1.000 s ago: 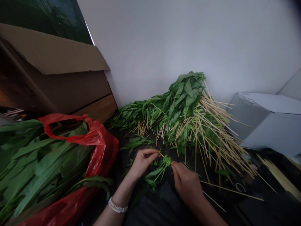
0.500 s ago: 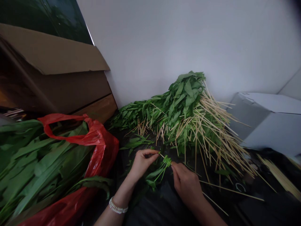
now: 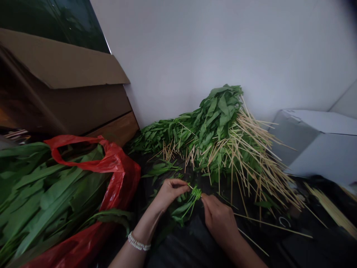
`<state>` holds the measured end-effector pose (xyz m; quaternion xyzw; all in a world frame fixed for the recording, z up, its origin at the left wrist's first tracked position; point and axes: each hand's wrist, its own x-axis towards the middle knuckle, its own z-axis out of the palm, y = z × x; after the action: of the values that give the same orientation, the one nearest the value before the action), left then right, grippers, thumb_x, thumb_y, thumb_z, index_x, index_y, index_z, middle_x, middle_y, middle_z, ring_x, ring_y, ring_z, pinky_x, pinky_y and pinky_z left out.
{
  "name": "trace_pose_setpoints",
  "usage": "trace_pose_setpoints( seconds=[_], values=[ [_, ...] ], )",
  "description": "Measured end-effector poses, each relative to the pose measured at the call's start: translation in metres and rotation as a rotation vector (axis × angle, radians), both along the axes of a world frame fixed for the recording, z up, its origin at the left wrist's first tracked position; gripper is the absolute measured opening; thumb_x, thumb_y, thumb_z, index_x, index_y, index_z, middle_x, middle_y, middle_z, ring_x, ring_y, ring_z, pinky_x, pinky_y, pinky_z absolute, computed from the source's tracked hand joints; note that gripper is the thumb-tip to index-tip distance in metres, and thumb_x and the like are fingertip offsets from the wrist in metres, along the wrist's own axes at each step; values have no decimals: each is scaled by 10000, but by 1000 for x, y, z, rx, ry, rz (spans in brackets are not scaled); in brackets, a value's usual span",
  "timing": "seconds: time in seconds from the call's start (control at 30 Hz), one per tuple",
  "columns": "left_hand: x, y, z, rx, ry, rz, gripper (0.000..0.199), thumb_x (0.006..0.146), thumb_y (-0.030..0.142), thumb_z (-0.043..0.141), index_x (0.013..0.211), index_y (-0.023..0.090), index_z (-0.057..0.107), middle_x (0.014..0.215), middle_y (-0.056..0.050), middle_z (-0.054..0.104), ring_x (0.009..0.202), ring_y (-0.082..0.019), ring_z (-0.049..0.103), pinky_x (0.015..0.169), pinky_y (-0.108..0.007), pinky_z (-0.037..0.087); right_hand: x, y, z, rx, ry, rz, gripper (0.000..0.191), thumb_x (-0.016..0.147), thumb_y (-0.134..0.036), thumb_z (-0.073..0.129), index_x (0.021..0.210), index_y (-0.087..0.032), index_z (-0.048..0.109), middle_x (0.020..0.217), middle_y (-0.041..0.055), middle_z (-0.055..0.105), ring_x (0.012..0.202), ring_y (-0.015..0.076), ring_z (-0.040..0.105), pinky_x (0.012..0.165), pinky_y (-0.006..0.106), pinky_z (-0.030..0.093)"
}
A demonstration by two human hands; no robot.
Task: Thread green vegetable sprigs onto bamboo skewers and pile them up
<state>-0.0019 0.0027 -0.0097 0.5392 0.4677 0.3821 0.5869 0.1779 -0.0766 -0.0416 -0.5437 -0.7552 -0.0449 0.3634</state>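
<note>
Between my hands is a thin bamboo skewer, with leafy green stems (image 3: pixel 196 193) bunched on it and their leaves hanging down to the left. My left hand (image 3: pixel 173 191), a beaded bracelet (image 3: pixel 138 242) on its wrist, is closed in a pinch at the skewer's tip. Whether a bit of green is also between those fingertips is too small to tell. My right hand (image 3: pixel 219 213) pinches the skewer just right of the bunched stems; its fingers hide the rest of the stick there. Just beyond my hands, loose leaves (image 3: pixel 160 169) lie on the black covering (image 3: pixel 178 247).
Skewered greens (image 3: pixel 214 115) are heaped against the white wall, their bare sticks (image 3: pixel 256 149) jutting right. A red plastic bag (image 3: pixel 119 167) full of long leaves (image 3: pixel 58 197) stands left, before a cardboard box (image 3: pixel 83 104). At right are a white box (image 3: pixel 318 141) and a skewer bundle (image 3: pixel 331 208).
The bunched stems and my right hand have shifted slightly left, closer to my left fingertips. Less bare skewer shows between the left fingers and the stems.
</note>
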Motion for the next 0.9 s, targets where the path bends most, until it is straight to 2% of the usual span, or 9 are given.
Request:
trace_pose_setpoints(
  seconds=[0.13,0.27,0.4,0.47,0.57,0.7,0.8,0.9],
  values=[
    [-2,0,-2,-37,39,-74,330,601,417,835,757,134,767,676,-50,720,499,-70,510,465,-175,372,-1,0,1,-15,-21,4,319,971,-148,329,1008,-150,647,751,47,663,698,153,668,624,231,452],
    [-11,5,1,-4,49,-106,387,639,461,806,828,125,771,768,-75,739,517,-69,492,475,-178,366,-3,-2,3,-30,-8,38,305,973,-148,330,994,-158,634,759,39,656,700,144,656,633,232,422],
    [-21,15,0,223,122,109,419,800,506,646,904,116,758,883,-94,750,545,-93,537,511,-204,412,-6,-6,6,-69,-17,125,285,967,-151,342,906,-190,617,722,10,625,649,130,616,620,243,374],
    [-20,19,-7,323,212,178,346,815,440,639,918,131,755,894,-89,757,675,-155,634,625,-249,485,-8,-7,7,-63,-34,143,283,965,-152,344,872,-194,607,702,3,609,615,130,594,600,256,348],
    [-14,21,-20,441,380,134,190,806,271,654,930,170,757,953,-78,756,895,-220,673,828,-312,493,-8,-7,8,-37,-51,137,276,963,-152,343,882,-191,604,698,1,605,585,127,577,580,265,323],
    [-7,17,-32,572,730,59,292,780,163,682,1069,183,717,974,-87,732,859,-229,671,796,-330,492,-7,-6,6,-28,-71,134,284,967,-146,333,901,-186,607,698,2,604,583,123,573,579,264,313],
    [-6,16,-34,574,763,55,310,729,109,719,1030,180,725,920,-77,723,828,-227,662,762,-321,488,-7,-6,4,-20,-87,141,281,969,-150,337,948,-183,615,702,2,602,582,130,571,575,270,312],
    [-7,16,-31,582,760,58,197,737,104,709,915,178,743,858,-59,710,805,-207,653,735,-295,479,-7,-5,3,-5,-78,138,274,971,-156,344,972,-182,617,708,0,604,583,132,577,575,269,322]
  ],
)
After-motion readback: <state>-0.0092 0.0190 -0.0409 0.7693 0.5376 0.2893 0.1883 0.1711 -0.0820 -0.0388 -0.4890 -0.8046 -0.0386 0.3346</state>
